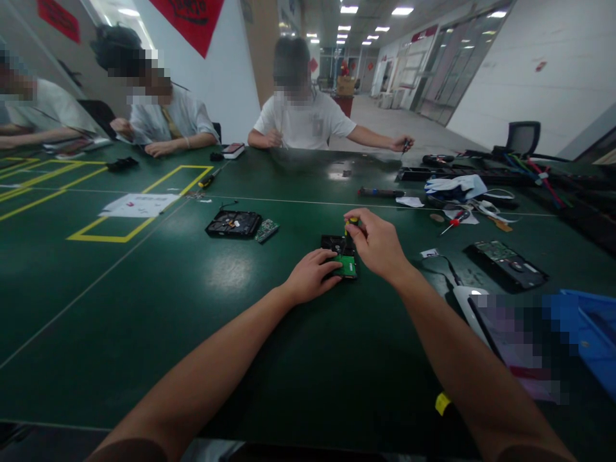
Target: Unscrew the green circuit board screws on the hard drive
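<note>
Centre: right hand pinches screwdriver; left hand spread, gripping nothing, on drive; green board in place, work seemingly unfinished; left of centre, loose board.

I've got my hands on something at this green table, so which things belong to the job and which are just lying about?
In use:
- drive with green board, under the left hand
- yellow screwdriver, in the right hand

Apparently lying about:
- black drive casing
- loose circuit board
- paper sheet
- blue bin
</note>
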`<state>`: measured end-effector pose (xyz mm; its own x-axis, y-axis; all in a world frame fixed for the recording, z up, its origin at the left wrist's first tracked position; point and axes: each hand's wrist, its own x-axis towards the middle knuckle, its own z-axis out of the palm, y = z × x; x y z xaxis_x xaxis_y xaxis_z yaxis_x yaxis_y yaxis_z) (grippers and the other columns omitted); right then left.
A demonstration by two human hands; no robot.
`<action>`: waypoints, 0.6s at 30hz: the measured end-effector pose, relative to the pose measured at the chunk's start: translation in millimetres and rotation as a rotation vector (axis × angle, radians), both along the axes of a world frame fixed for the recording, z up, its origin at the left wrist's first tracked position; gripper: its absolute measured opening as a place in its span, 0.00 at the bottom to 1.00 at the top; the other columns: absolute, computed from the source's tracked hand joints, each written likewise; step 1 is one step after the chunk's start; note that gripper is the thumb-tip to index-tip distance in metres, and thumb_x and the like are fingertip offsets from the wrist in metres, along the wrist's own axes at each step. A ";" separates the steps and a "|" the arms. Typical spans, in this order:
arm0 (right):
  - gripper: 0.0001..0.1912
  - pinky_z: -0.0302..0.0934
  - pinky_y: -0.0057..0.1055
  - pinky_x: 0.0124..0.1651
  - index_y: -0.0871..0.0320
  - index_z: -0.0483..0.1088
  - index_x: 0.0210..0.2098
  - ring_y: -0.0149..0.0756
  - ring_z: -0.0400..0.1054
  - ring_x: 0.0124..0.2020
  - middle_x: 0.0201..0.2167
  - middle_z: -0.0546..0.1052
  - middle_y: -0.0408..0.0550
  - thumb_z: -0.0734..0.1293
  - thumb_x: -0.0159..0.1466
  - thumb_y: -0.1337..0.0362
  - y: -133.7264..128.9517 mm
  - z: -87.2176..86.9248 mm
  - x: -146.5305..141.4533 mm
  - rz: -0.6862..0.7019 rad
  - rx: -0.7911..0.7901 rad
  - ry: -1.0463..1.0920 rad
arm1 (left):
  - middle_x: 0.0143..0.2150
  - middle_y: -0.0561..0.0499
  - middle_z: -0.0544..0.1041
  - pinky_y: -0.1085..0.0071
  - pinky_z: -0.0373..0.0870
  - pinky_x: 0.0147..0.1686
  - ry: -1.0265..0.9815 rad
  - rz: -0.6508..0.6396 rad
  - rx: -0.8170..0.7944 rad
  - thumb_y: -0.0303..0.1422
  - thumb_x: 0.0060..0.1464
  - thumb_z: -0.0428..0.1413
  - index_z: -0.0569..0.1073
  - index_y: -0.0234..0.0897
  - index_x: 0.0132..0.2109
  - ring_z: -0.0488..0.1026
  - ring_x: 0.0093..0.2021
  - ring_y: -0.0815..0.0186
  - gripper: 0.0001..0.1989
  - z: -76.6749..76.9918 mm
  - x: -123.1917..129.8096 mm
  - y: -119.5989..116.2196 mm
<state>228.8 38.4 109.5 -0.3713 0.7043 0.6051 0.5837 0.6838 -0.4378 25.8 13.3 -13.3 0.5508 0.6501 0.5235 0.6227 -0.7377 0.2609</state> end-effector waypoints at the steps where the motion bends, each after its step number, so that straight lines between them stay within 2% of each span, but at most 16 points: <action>1: 0.08 0.65 0.40 0.44 0.53 0.72 0.48 0.42 0.73 0.39 0.44 0.79 0.50 0.66 0.70 0.63 0.3 -0.6 0.1 -0.014 0.008 0.003 | 0.62 0.40 0.73 0.46 0.68 0.64 0.000 0.000 0.002 0.41 0.65 0.58 0.76 0.40 0.57 0.68 0.65 0.50 0.18 0.2 -0.1 0.0; 6: 0.08 0.66 0.40 0.42 0.52 0.75 0.45 0.42 0.72 0.39 0.44 0.76 0.51 0.69 0.68 0.59 3.0 -2.5 1.9 -0.060 0.025 0.047 | 0.61 0.40 0.73 0.46 0.70 0.63 0.000 -0.005 0.000 0.42 0.65 0.58 0.76 0.40 0.57 0.69 0.64 0.50 0.18 -0.2 -0.4 0.4; 12: 0.14 0.67 0.40 0.41 0.52 0.74 0.53 0.36 0.72 0.32 0.50 0.77 0.51 0.64 0.70 0.64 2.2 -3.6 1.7 0.028 -0.124 0.106 | 0.62 0.40 0.73 0.46 0.68 0.64 -0.013 -0.005 -0.013 0.41 0.64 0.58 0.77 0.40 0.57 0.68 0.65 0.50 0.18 -0.8 -0.1 0.3; 18: 0.08 0.66 0.39 0.43 0.54 0.74 0.45 0.41 0.73 0.38 0.41 0.80 0.50 0.65 0.70 0.60 -2.5 2.4 -1.0 -0.021 -0.067 0.032 | 0.61 0.40 0.73 0.46 0.69 0.63 0.004 -0.003 -0.010 0.42 0.65 0.57 0.77 0.40 0.57 0.69 0.64 0.50 0.18 0.2 -0.5 0.3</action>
<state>227.8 35.9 111.9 -0.3370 0.7510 0.5678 0.5824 0.6401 -0.5011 25.2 13.7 -13.2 0.5546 0.6538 0.5147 0.6215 -0.7368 0.2662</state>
